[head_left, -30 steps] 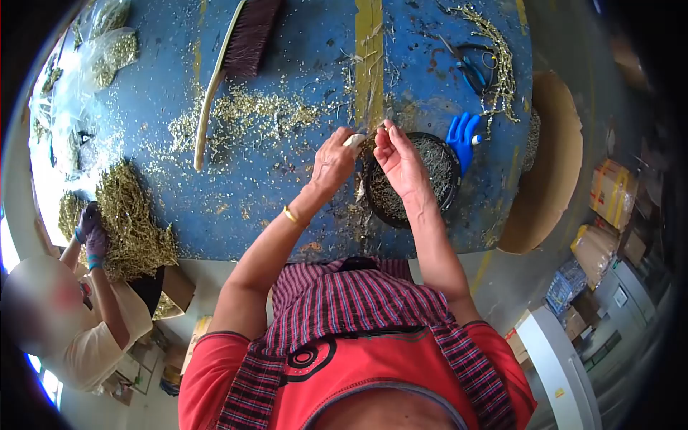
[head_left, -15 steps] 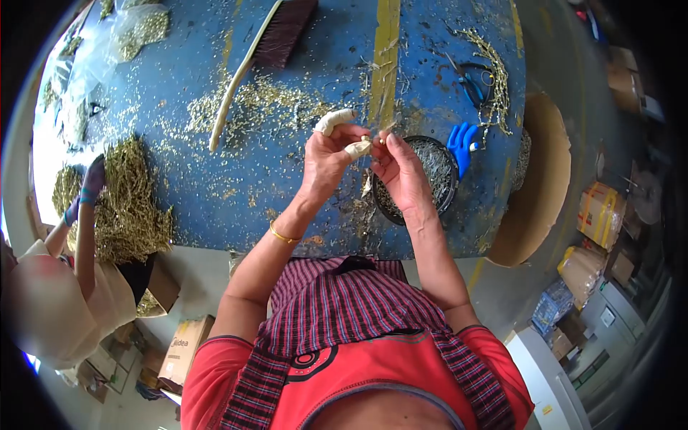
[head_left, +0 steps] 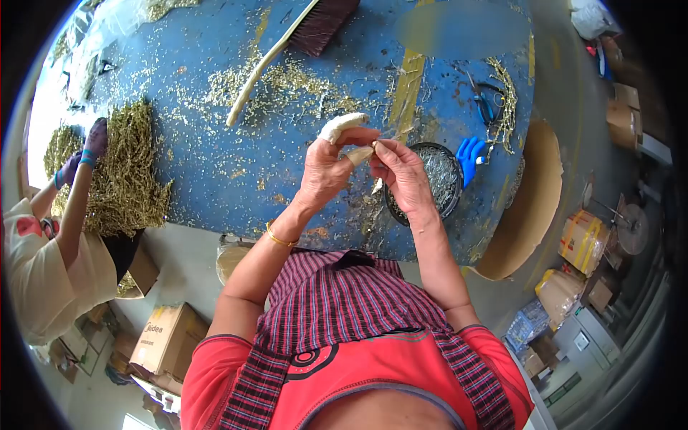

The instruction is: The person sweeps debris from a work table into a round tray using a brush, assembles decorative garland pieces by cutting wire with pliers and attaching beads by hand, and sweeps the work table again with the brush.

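Observation:
My left hand (head_left: 326, 168), with white wraps on the thumb and a finger, is closed in a pinch above the blue table (head_left: 215, 186). Its fingertips meet those of my right hand (head_left: 405, 178), which pinches too. What sits between them is too small to name. Under and beside my right hand is a round black tray (head_left: 453, 204) holding thin grey pieces. A blue glove (head_left: 469, 159) lies against the tray's right side.
A brush (head_left: 315, 32) with a pale handle lies among scattered bits. Pliers (head_left: 484, 107) and a beaded strand (head_left: 507, 107) are at the right. A gloved co-worker (head_left: 68, 258) handles dried bunches (head_left: 129, 172) at the left. A cardboard piece (head_left: 534, 208) stands beyond the right edge.
The view has shifted, so the brush and tray appear further right. My hands have come together at the fingertips. The co-worker's gloved hands have moved on the bunches.

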{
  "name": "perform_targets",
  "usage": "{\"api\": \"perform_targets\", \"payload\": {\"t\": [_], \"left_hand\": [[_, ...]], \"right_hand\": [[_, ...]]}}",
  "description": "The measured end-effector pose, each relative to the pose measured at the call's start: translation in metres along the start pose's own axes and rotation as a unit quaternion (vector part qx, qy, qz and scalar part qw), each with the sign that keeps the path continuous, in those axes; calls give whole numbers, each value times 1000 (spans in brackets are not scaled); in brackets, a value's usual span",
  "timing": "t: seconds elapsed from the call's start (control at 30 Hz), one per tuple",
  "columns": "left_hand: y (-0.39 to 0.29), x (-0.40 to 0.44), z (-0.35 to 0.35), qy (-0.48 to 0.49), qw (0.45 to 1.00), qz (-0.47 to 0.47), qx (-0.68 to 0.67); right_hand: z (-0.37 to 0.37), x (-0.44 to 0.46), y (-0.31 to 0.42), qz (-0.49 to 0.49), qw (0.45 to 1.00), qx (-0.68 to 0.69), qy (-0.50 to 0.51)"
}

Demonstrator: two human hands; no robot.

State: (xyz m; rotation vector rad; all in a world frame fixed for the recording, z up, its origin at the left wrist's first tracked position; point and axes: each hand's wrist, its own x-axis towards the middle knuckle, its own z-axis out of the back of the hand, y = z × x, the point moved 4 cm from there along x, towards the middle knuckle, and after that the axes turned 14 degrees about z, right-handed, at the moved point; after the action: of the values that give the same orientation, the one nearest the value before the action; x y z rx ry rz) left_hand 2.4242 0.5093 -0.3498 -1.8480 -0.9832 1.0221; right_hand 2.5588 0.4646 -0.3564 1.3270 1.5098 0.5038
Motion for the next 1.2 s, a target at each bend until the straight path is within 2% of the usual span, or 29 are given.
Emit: {"api": "perform_targets", "payload": {"t": [0.03, 0.13, 0.23, 0.27, 0.3, 0.37, 0.4, 0.43, 0.47, 0.5, 0.53, 0.57, 0.63, 0.7, 0.73, 0.8, 0.87, 0.9, 0.93, 1.03, 1.07, 1.1, 1.13, 1.17, 1.2], "left_hand": [[2, -1, 3, 1, 999, 13, -38], [4, -1, 9, -15, 995, -55, 80], [7, -6, 11, 2, 1000, 10, 16], [3, -7, 11, 1, 1000, -12, 19], [-1, -8, 12, -1, 996, -16, 89], [-12, -11, 15, -7, 972, -26, 233], [-11, -12, 18, -17, 963, -81, 257], [-5, -11, 25, -15, 975, -48, 218], [-19, -12, 24, -10, 954, -100, 284], [-21, -12, 24, -5, 955, -97, 279], [-19, -12, 25, 6, 980, -19, 198], [6, -10, 29, -1, 998, 49, -36], [4, -8, 26, 34, 971, 93, -217], [9, -1, 26, 64, 909, 191, -365], [7, 5, 29, 63, 898, 196, -390], [7, 14, 38, 58, 870, 213, -441], [12, 25, 52, 112, 846, 215, -475], [15, 29, 58, 139, 833, 216, -491], [27, 32, 68, 42, 838, 261, -477], [-3, 39, 106, -20, 886, 243, -395], [-15, 45, 134, 60, 910, 152, -381], [-23, 54, 170, 33, 923, 164, -346], [-65, 52, 193, -10, 971, 129, -200], [-101, 53, 216, -70, 975, 92, -192], [-132, 59, 244, -11, 984, 73, -163]], "right_hand": [[-2, 0, 3, 18, 999, -27, 2], [-12, 1, 9, 92, 992, -84, 18], [-19, 0, 15, 160, 976, -146, 28], [-21, 0, 17, 187, 966, -175, 34], [-24, -1, 20, 214, 955, -202, 40], [-23, -7, 23, 179, 943, -278, 47], [-22, -8, 26, 157, 935, -313, 57], [-26, -3, 29, 147, 926, -341, 73], [-30, -1, 28, 104, 948, -295, 62], [-33, -3, 26, 59, 965, -249, 55], [-30, -2, 26, 59, 968, -239, 38], [-30, 2, 23, 57, 971, -231, 21], [-33, 10, 16, 127, 981, -144, 16], [-61, 6, 42, 310, 890, -333, 30], [-74, 7, 49, 434, 793, -421, 72], [-95, 13, 48, 473, 736, -467, 127], [-102, 24, 40, 490, 683, -520, 152], [-101, 29, 37, 479, 704, -503, 151], [-102, 34, 35, 467, 724, -485, 150], [-92, 49, 26, 426, 779, -443, 123], [-86, 52, 26, 385, 811, -426, 109], [-81, 54, 25, 342, 841, -408, 94], [-68, 58, 18, 346, 843, -403, 86], [-57, 63, 10, 350, 845, -397, 76], [-56, 61, 10, 321, 869, -372, 65]]}}
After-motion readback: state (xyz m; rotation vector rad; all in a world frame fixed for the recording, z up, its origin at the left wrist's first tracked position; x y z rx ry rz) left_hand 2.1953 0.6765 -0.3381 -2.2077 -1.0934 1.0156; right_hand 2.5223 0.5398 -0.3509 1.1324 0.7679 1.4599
